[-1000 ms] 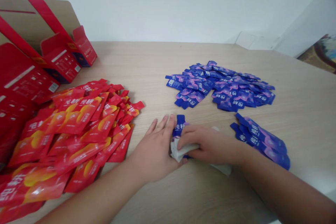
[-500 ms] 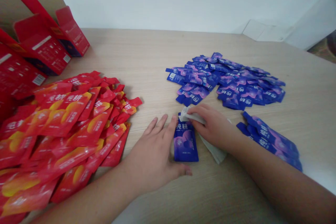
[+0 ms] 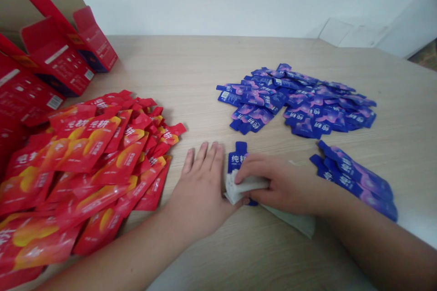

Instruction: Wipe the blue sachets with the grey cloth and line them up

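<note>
A single blue pouch (image 3: 238,159) with pink fruit artwork lies flat on the table in front of me, its narrow spout end pointing away. My right hand (image 3: 273,182) is closed on a white cloth (image 3: 251,184) and presses it onto the pouch's lower part, which it mostly covers. The cloth's loose end trails out under my right wrist. My left hand (image 3: 201,191) lies flat along the pouch's left side with fingers stretched out, its thumb reaching to the pouch's lower end beside the cloth.
A large heap of red-orange pouches (image 3: 95,159) spreads at the left, below open red boxes (image 3: 61,59). A pile of blue pouches (image 3: 314,104) lies farther back. Several more blue pouches (image 3: 362,177) overlap beside my right forearm. The wooden table (image 3: 170,63) meets a white wall.
My right hand has moved the cloth from the pouch's top end down to its lower part. My left hand has shifted slightly left, its fingers closer together.
</note>
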`<action>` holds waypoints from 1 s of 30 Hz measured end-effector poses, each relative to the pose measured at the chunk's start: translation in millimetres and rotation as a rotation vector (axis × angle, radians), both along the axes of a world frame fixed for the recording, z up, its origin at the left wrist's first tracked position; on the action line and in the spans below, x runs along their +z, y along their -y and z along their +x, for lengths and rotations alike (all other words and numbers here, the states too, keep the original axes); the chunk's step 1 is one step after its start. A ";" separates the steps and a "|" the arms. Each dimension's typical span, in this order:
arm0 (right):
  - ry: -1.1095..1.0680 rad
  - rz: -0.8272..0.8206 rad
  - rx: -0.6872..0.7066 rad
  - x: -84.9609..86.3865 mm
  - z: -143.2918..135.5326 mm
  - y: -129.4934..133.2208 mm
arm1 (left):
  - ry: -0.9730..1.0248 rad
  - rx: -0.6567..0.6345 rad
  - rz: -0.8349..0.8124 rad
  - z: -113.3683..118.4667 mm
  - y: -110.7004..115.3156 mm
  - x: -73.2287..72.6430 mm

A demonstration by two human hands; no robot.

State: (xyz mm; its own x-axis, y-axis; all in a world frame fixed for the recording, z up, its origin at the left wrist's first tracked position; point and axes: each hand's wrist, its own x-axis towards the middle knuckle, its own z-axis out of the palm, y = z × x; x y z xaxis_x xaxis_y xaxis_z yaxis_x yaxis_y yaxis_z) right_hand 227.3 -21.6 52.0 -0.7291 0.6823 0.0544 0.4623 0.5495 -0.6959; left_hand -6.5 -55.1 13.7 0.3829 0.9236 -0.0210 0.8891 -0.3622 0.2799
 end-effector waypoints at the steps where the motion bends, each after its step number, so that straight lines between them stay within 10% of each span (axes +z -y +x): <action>1: 0.034 -0.005 0.021 -1.1 -3.2 0.4 | -0.013 -0.005 -0.006 -1.2 -0.3 0.6; 18: 0.034 0.294 -0.435 -32.2 -6.3 -38.4 | 0.033 -0.114 0.008 -10.1 0.7 0.6; 30: 0.198 0.271 -0.020 0.0 5.0 -4.9 | 0.028 -0.137 -0.038 -6.7 -1.2 7.4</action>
State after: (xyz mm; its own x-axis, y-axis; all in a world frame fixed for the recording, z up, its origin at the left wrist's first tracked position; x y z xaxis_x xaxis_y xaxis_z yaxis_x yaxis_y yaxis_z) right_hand 232.3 -16.7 52.0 -0.7299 0.6770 0.0944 0.5869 0.6915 -0.4212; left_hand -13.2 -54.0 21.1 0.5061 0.8614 -0.0423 0.8237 -0.4682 0.3198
